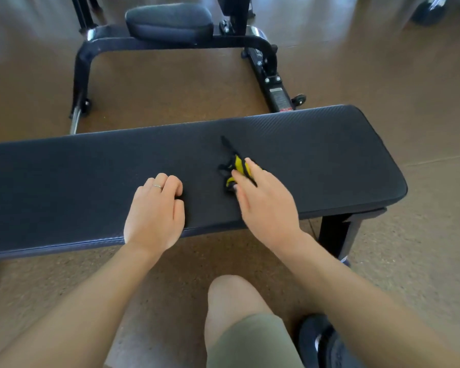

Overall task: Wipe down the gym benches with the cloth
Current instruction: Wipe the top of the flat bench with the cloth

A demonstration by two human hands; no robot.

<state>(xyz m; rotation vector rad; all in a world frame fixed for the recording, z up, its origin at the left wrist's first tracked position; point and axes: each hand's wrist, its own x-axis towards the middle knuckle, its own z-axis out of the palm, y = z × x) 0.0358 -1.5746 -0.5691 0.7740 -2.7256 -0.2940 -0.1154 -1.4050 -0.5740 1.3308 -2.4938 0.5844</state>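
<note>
A flat black padded gym bench (91,166) runs across the view from left to right. A small black and yellow cloth (237,163) lies crumpled on its pad, right of centre. My right hand (263,205) grips the cloth between its fingers and presses it onto the pad. My left hand (156,211) rests on the near part of the pad, left of the cloth, with its fingers curled under and nothing in them. A ring is on one finger of that hand.
A second black machine with a padded seat (170,21), a tube frame (85,65) and small wheels stands just behind the bench. The bench's leg (335,235) is at the near right. My knee (231,301) and a dark shoe (319,341) are below on the brown floor.
</note>
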